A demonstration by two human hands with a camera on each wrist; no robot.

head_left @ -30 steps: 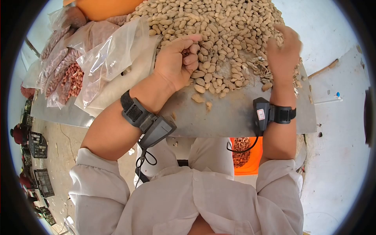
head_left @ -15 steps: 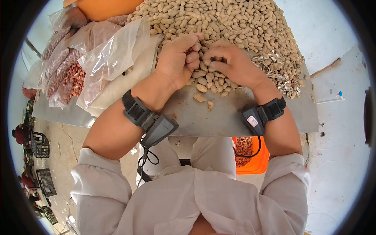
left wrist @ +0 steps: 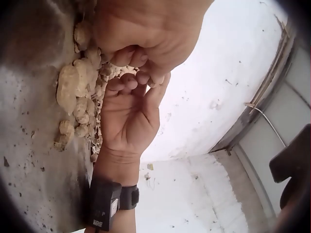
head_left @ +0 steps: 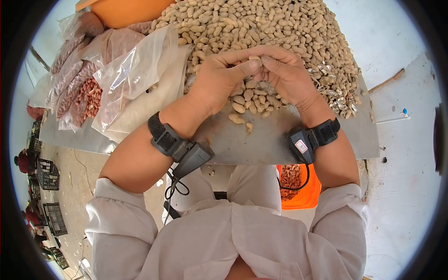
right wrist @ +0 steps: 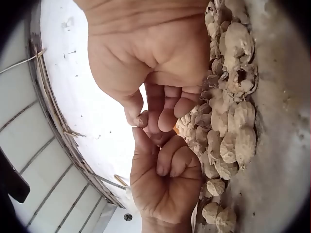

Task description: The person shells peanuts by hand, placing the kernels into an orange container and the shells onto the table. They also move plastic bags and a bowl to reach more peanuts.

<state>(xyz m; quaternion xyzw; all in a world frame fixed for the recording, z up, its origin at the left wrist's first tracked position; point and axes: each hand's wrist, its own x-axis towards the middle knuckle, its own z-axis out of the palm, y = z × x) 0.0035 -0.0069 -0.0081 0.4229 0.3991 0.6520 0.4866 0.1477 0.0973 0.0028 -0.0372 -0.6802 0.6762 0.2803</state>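
In the head view my left hand (head_left: 217, 80) and right hand (head_left: 291, 79) meet over the near part of a big heap of unshelled peanuts (head_left: 261, 28). Their thumbs and fingertips come together on a small peanut (head_left: 256, 58), mostly covered by the fingers. Both hands pinch it. Seen from the left wrist, the right hand (left wrist: 129, 119) faces the left one, thumb tips almost touching. From the right wrist, the left hand's (right wrist: 167, 182) other fingers are curled into the palm. Loose peanuts (right wrist: 238, 126) lie close beside both hands.
Clear bags of red peanut kernels (head_left: 88, 95) lie at the left, beside an orange basin (head_left: 126, 13). Empty shells (head_left: 338, 95) are piled at the right of the metal tabletop (head_left: 252, 144). An orange bin (head_left: 303, 198) with reddish contents stands below the table edge.
My right hand has come from the shell pile at the right to meet the left hand. The left hand has turned, its thumb now pointing toward the right thumb.
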